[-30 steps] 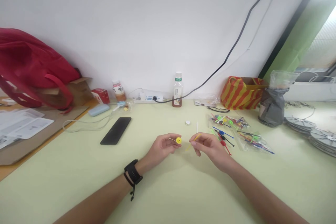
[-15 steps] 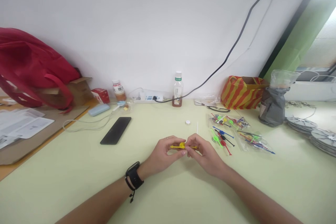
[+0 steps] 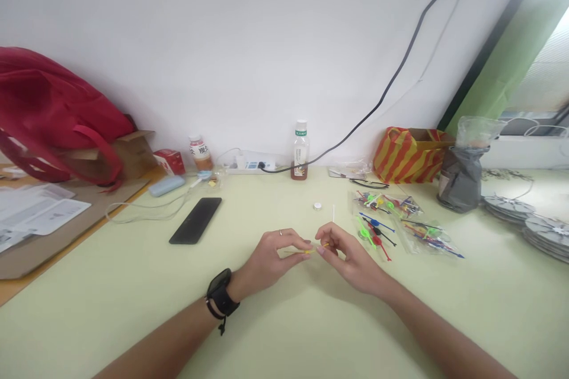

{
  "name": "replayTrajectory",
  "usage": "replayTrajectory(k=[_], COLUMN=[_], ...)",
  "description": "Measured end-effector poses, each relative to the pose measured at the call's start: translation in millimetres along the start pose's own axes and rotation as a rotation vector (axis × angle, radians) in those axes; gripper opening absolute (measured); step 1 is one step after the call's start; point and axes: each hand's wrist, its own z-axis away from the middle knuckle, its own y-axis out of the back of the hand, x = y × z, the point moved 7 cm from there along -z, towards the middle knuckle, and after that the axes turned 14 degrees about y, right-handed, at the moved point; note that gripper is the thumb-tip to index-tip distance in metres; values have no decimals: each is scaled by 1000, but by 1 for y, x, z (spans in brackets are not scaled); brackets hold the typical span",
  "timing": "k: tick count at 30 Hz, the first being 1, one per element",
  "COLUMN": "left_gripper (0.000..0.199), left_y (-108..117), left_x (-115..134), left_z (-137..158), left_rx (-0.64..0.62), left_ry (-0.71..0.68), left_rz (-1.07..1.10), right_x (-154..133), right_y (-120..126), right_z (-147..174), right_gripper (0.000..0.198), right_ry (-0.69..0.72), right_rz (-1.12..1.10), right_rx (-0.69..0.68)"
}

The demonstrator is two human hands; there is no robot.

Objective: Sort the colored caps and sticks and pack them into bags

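On the worktop point(image 3: 133, 272), beyond the fingers point(image 3: 291, 238), stand two bottles point(image 3: 301, 151) point(image 3: 201, 155); leftward lies one phone point(image 3: 195, 221). Left hand point(image 3: 270, 262) and right hand point(image 3: 351, 262) each pinch thin, straight yellow plastic point(image 3: 307, 251), partly hidden; one piece or two, I cannot tell. Just beyond: one white cap point(image 3: 317, 206).

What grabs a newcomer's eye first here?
The big red bag at the far left, then the red-and-yellow striped bag by the wall at back right. Front and center, the left hand and right hand pinch a small yellow plastic piece, with bright plastic arrows lying to their right.
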Motion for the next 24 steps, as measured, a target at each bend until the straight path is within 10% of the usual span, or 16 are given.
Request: replayTrajectory(k=[12, 24], left_gripper=[25, 30], left_y=[-17, -5], left_x=[-5, -37], left_z=[1, -8], left_rx=[-210, -92], left_ry=[208, 380], left_rz=[363, 596], right_x=[10, -5], right_y=[0, 7], right_z=[-4, 4], right_gripper=[27, 44], right_ry=[-14, 199], right_rz=[-135, 222], right_rx=[99, 123])
